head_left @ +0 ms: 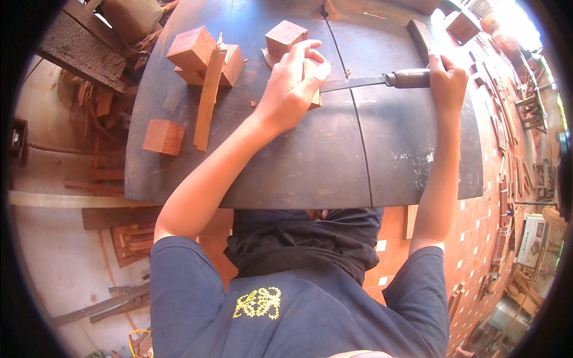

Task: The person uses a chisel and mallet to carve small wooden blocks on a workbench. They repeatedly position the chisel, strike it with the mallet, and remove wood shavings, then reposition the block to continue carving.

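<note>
My left hand (292, 86) has its fingers curled around a small wooden block (314, 102), mostly hidden under the palm, at the dark table (286, 173). In my right hand (449, 77) is the dark handle of a chisel (412, 78). Its long, flat metal blade points left, and its tip reaches the block by my left hand; whether it touches is hidden. Just beyond my left hand sits a reddish wooden cube (285, 37).
Stacked wooden blocks (191, 48) stand at the left, with a thin wood strip (210, 101) leaning across them. Nearer lies a single block (163, 137). A dark bar (421, 39) lies beyond my right hand. A narrow seam (358, 119) crosses the tabletop.
</note>
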Available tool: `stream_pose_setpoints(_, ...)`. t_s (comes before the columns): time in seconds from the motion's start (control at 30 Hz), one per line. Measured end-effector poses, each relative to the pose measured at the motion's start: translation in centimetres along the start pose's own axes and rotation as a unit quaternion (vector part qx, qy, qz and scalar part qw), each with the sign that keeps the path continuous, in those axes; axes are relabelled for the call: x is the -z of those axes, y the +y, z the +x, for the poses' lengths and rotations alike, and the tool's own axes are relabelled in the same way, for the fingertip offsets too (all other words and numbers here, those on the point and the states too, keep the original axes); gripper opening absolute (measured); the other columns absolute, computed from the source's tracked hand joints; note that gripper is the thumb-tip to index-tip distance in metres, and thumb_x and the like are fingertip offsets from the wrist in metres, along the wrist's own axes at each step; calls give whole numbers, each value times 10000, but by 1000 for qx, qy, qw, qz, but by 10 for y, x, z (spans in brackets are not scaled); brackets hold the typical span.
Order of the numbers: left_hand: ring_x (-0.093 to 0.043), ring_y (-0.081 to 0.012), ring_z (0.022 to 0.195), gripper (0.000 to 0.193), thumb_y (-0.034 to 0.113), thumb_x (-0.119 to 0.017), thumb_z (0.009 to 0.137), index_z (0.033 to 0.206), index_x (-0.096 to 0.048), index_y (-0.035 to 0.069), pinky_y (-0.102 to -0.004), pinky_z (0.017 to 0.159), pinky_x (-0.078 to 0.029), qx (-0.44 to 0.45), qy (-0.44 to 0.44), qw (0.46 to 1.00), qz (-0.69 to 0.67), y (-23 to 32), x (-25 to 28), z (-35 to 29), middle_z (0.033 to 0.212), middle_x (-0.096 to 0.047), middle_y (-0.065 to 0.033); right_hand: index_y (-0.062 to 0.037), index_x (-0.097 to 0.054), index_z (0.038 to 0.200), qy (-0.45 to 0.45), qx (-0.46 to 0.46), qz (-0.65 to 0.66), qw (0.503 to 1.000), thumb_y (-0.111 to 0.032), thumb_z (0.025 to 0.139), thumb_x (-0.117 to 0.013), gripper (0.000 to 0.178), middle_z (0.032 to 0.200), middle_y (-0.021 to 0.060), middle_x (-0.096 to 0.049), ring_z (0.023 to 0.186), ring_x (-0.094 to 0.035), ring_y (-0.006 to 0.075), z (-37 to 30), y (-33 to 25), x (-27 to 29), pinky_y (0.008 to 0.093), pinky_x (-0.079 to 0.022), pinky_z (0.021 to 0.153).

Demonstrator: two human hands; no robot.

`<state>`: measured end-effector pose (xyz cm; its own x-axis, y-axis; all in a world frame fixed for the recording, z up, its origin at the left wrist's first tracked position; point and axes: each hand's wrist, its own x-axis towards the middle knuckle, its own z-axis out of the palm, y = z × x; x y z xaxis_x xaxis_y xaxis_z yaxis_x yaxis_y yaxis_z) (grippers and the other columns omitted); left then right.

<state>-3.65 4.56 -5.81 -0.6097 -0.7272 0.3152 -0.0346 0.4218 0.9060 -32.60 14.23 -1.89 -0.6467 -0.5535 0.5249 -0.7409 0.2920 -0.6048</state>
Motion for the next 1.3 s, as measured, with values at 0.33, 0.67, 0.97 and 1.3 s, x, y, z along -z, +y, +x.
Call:
stream_pose_setpoints(0.33,-538,-131,930,559,-110,-656,694,1220,-574,61,-261,870,-466,-46,55,987,-143,-12,-3,1,1061,-586,-23,-3,-695,717,-49,-82,120,988,-332,888,-692,371,638,33,-594,656,-531,135,7,10,2,282,-438,694)
stream_pose_setpoints(0.67,-554,-178,1040,623,-113,-612,620,1221,-561,45,-278,960,-452,-23,36,968,-248,-15,1,4,1080,-558,-60,-27,-668,683,-54,-112,178,976,-313,868,-720,345,661,6,-584,680,-518,112,11,23,-6,259,-416,702)
stream_pose_setpoints(0.97,-550,-209,1070,571,-92,-561,598,1157,-561,27,-289,994,-438,0,1,954,-298,-22,6,10,1075,-568,-78,-50,-666,692,-89,-112,151,978,-343,862,-713,342,648,-7,-562,649,-494,96,10,21,-4,249,-388,646)
stream_pose_setpoints(1.3,-560,-205,1084,544,-67,-563,596,1132,-585,24,-282,963,-461,-13,-17,958,-287,-24,10,12,1094,-589,-82,-75,-681,701,-111,-108,125,980,-367,873,-694,340,624,-8,-560,569,-490,95,10,26,-9,272,-374,545)
